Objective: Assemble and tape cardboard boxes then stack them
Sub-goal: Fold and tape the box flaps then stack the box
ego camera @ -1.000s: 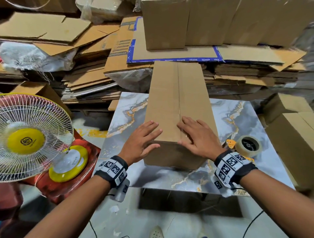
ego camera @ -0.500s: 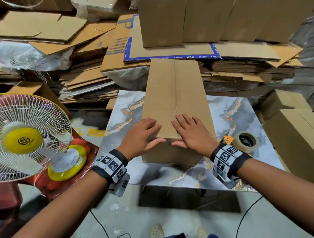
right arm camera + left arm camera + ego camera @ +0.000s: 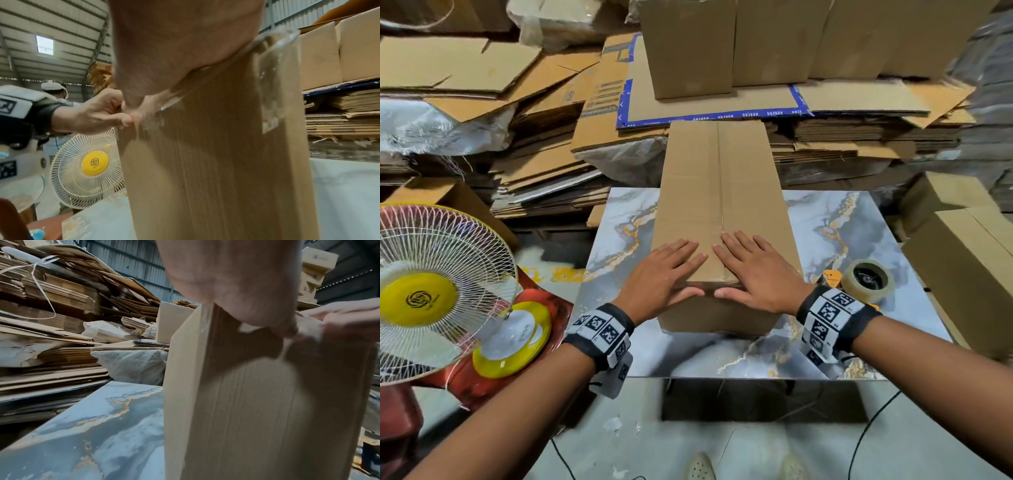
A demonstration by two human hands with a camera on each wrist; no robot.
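A long brown cardboard box (image 3: 722, 192) lies lengthwise on the marble-patterned table (image 3: 842, 233), with clear tape along its centre seam. My left hand (image 3: 664, 270) and right hand (image 3: 753, 270) lie flat on the box's near end, on either side of the seam. The fingers are straight, and both thumbs press over the near top edge, almost meeting. In the left wrist view my palm (image 3: 236, 280) rests above the box's end face (image 3: 246, 410). In the right wrist view a strip of clear tape (image 3: 271, 81) runs down the end face (image 3: 216, 162).
A tape roll (image 3: 869, 281) sits on the table right of the box. A fan (image 3: 431, 291) stands at the left. Assembled boxes (image 3: 969, 260) stand at the right and others (image 3: 688, 44) behind. Piles of flat cardboard (image 3: 482, 68) fill the back.
Both hands have slid inward towards the centre seam at the box's near end. The thumbs now press over the near edge, close together. The box has stayed in place.
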